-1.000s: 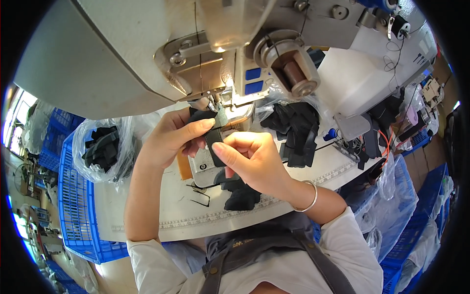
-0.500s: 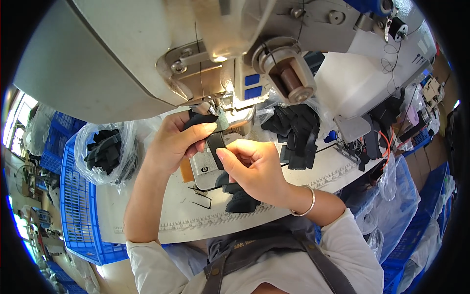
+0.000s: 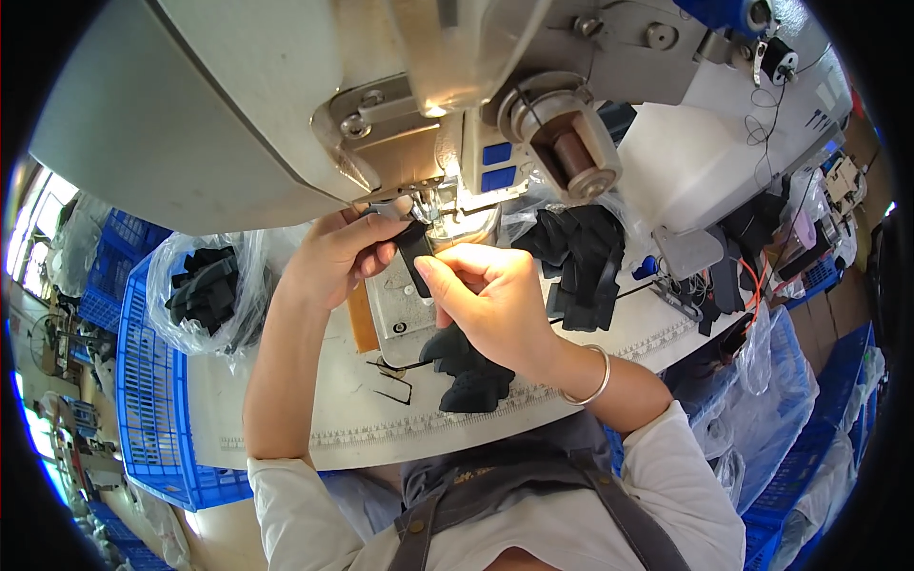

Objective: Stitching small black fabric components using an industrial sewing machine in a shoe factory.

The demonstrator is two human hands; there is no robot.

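A small black strap-like piece [image 3: 412, 259] lies at the needle area of a sewing machine [image 3: 276, 95]. My left hand [image 3: 345, 249] pinches its left side between thumb and fingers, close to the presser foot [image 3: 427, 206]. From the right, my right hand [image 3: 497, 303] grips the near end of the same piece between thumb and forefinger. The far end of the piece is hidden under the machine head and my left fingers. Just below my hands, several dark padded pieces [image 3: 466, 373] sit on the table.
A pile of black pieces [image 3: 576, 257] lies right of the needle. At left, a plastic bag of black pieces [image 3: 203, 290] rests by a blue basket [image 3: 152, 400]. A ruler strip [image 3: 381, 433] follows the table's near edge. Small scissors-like wire [image 3: 395, 385] lies nearby.
Both hands have moved slightly away from me, bringing the black piece closer in under the presser foot. My left thumb has shifted nearer the needle, and both hands keep their grip.
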